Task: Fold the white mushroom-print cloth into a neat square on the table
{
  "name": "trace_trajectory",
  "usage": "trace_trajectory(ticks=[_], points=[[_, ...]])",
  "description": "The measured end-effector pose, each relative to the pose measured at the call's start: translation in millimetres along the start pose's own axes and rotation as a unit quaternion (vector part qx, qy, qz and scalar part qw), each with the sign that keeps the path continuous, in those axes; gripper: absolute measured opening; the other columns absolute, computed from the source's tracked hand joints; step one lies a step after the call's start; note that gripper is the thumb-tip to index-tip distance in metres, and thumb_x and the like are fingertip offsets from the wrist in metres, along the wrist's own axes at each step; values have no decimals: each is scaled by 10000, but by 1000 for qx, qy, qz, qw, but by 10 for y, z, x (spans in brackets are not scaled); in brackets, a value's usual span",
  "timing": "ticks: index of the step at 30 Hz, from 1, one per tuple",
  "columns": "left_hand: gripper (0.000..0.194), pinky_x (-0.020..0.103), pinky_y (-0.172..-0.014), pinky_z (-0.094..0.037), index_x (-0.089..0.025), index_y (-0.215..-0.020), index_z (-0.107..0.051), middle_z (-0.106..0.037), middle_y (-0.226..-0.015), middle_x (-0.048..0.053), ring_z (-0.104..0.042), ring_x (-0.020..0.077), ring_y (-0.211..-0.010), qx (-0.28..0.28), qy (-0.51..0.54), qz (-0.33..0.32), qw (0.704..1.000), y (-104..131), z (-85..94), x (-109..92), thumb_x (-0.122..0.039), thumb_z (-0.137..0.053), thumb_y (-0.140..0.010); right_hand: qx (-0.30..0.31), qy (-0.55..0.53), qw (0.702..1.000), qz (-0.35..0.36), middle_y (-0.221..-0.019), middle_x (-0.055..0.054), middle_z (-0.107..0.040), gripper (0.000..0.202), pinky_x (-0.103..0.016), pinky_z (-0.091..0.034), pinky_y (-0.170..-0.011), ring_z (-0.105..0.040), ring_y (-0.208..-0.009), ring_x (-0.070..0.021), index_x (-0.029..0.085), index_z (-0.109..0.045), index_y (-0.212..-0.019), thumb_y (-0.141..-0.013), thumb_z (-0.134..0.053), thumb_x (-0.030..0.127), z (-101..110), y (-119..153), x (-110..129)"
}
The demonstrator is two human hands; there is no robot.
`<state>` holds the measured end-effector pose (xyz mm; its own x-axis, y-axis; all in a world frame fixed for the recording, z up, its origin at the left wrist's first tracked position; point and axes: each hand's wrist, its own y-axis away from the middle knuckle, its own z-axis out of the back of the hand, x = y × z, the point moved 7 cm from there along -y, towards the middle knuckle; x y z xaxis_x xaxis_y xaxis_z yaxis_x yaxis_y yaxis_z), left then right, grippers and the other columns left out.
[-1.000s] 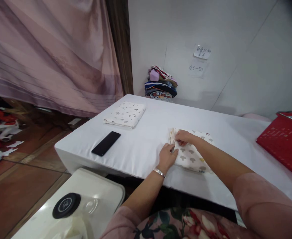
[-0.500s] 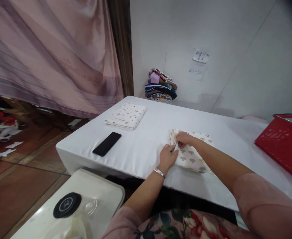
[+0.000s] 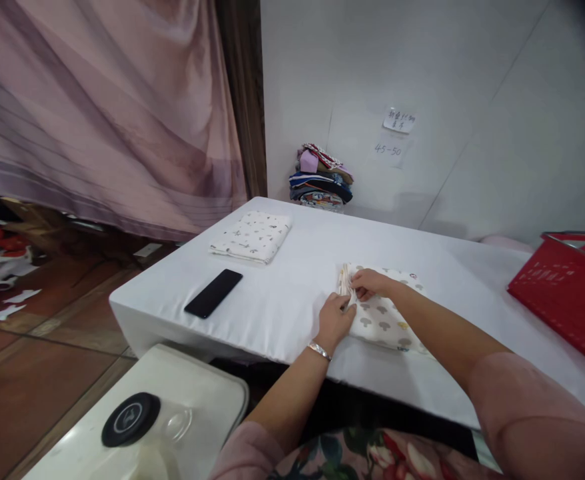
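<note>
Step in hand, by judgement: gathering the layered left edge of the white mushroom-print folded cloth (image 3: 375,321), lying on the white-covered rectangular table (image 3: 277,300). Right hand (image 3: 371,284): fingertips pinching that edge. Left hand (image 3: 334,321): thumb and index at the same edge — pinch or mere contact, cannot tell. Next move likely calls for even layers. Count: one mushroom-print cloth; one white small-print folded cloth (image 3: 252,237); one flat black phone (image 3: 214,293); one red plastic basket (image 3: 560,297).

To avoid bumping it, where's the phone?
In the head view, the phone lies on the table, left of the left hand, nearer than the small-print cloth.
</note>
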<state>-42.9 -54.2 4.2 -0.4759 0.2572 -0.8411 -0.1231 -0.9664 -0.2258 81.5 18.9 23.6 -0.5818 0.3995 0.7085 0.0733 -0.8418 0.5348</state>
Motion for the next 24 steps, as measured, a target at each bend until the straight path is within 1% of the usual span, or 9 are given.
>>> trace_trajectory(ticks=[5, 10, 13, 16, 18, 20, 24], points=[[159, 223, -712, -409, -228, -904, -678, -525, -801, -7, -524, 120, -748, -9, -5, -7, 1000, -3, -2, 0, -284, -561, -812, 21, -31, 999, 4, -532, 15, -569, 110, -225, -533, -510, -574, -492, -104, 142, -541, -828, -786, -643, 136, 23, -4, -49], [157, 225, -689, -410, -217, -883, -683, -523, -779, -8, -524, 116, -725, -19, 10, -12, 1000, -11, 15, -6, -293, -560, -821, 35, -59, 998, 8, -563, 1, -600, 183, -231, -547, -540, -590, -505, -106, 131, -523, -931, -792, -642, 132, 46, -36, -96], [178, 230, -701, -417, -209, -857, -693, -537, -768, -5, -539, 115, -730, -25, 42, -3, 999, -36, 25, 22, -301, -542, -841, 48, -69, 996, 14, -564, -9, -610, 184, -241, -554, -555, -603, -515, -116, 133, -515, -946, -803, -630, 141, 49, -59, -126], [202, 239, -700, -417, -191, -757, -693, -543, -730, -5, -545, 115, -718, -28, 56, 14, 998, -64, 17, 67, -291, -541, -844, 50, -86, 995, 18, -575, -16, -618, 196, -257, -562, -580, -618, -540, -125, 135, -508, -962, -803, -623, 131, 58, -57, -143], [210, 240, -686, -413, -184, -705, -685, -539, -713, -6, -542, 113, -701, -30, 59, 22, 998, -76, 10, 91, -274, -548, -836, 48, -91, 995, 18, -573, -14, -615, 204, -264, -565, -588, -625, -554, -131, 137, -508, -953, -789, -630, 120, 61, -39, -140], [193, 239, -685, -410, -183, -696, -683, -544, -716, -7, -543, 110, -700, -34, 65, 24, 997, -80, 7, 101, -251, -557, -825, 46, -87, 995, 16, -565, -12, -608, 193, -268, -566, -592, -627, -561, -135, 141, -512, -931, -781, -630, 112, 55, -19, -127], [180, 236, -683, -407, -187, -688, -679, -546, -719, -8, -538, 108, -697, -34, 67, 21, 997, -78, -1, 107, -236, -562, -815, 21, -50, 999, 5, -567, -14, -605, 114, -265, -560, -563, -609, -530, -125, 146, -537, -862, -784, -620, 132, 47, -14, -86]])
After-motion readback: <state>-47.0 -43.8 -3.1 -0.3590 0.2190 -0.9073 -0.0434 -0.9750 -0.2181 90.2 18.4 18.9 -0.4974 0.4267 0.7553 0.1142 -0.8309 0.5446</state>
